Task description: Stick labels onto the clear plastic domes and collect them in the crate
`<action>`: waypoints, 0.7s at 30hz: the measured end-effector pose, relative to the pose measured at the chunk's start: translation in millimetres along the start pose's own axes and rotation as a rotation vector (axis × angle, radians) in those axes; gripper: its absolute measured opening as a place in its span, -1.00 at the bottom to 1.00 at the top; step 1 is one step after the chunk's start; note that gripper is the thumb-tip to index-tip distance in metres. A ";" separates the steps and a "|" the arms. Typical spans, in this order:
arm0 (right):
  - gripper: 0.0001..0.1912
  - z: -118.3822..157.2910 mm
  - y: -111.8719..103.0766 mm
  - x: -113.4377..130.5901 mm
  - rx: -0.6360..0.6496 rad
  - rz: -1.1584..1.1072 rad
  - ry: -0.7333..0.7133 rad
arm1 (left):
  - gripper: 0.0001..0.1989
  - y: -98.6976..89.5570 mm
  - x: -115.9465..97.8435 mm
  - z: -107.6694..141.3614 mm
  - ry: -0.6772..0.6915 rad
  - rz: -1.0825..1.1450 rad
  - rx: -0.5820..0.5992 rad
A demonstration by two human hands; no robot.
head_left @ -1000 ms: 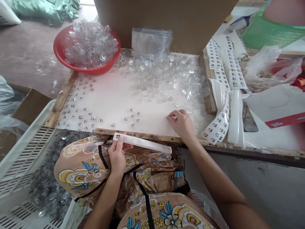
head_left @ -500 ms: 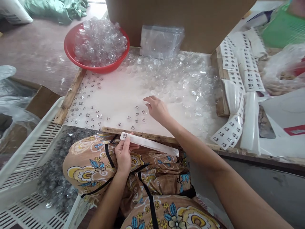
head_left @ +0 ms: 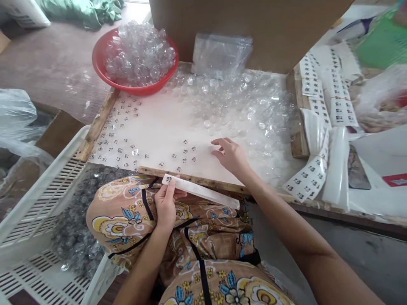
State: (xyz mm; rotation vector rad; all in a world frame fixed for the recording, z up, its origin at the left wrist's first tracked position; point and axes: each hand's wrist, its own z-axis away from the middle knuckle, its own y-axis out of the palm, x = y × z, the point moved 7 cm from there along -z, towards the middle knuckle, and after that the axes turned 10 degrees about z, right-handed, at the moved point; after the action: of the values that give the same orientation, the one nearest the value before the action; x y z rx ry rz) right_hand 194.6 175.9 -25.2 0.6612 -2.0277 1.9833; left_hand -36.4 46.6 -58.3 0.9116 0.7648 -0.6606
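Note:
A white sticker strip [head_left: 203,190] with one small dark print at its left end is pinched in my left hand [head_left: 166,205], above my lap. My right hand [head_left: 231,156] hovers over the white board [head_left: 152,127], its thumb and index finger apart and curved, with nothing visible between them. Clear round plastic pieces [head_left: 251,115] are spread over the board's right and back parts. Several small dark prints [head_left: 174,156] dot its left and front parts.
A red bowl [head_left: 149,90] heaped with clear pieces stands at the back left. Printed sticker strips [head_left: 341,106] lie right of the wooden frame [head_left: 297,135]. A white crate [head_left: 44,190] is at left; a cardboard panel [head_left: 270,34] rises behind.
My right hand has moved to the right over the board. My left hand still holds the strip in about the same place. The view has shifted slightly.

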 end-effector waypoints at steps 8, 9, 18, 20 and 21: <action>-0.66 -3.7 11.0 -1.0 0.007 0.046 -0.043 | -0.61 2.2 -1.8 0.8 0.014 -0.016 0.010; -0.67 -3.8 11.1 -2.2 0.014 0.041 -0.042 | -0.61 2.2 -1.7 0.8 0.016 -0.020 0.010; -0.85 -19.1 8.1 -3.2 0.205 0.159 0.026 | -0.58 -1.0 -0.6 -1.9 0.025 -0.051 -0.003; -0.84 -20.4 7.1 0.9 0.255 0.192 0.010 | -0.58 -1.6 -0.1 -2.7 0.023 -0.046 -0.004; -0.84 -20.0 6.6 3.0 0.273 0.201 0.000 | -0.59 -1.8 0.1 -3.0 0.020 -0.044 -0.004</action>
State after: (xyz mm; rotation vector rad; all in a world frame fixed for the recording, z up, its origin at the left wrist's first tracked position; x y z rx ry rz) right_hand 185.9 195.1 -28.5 0.5243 -1.9064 2.4043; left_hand -38.6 48.3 -60.4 0.9010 0.8060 -0.6887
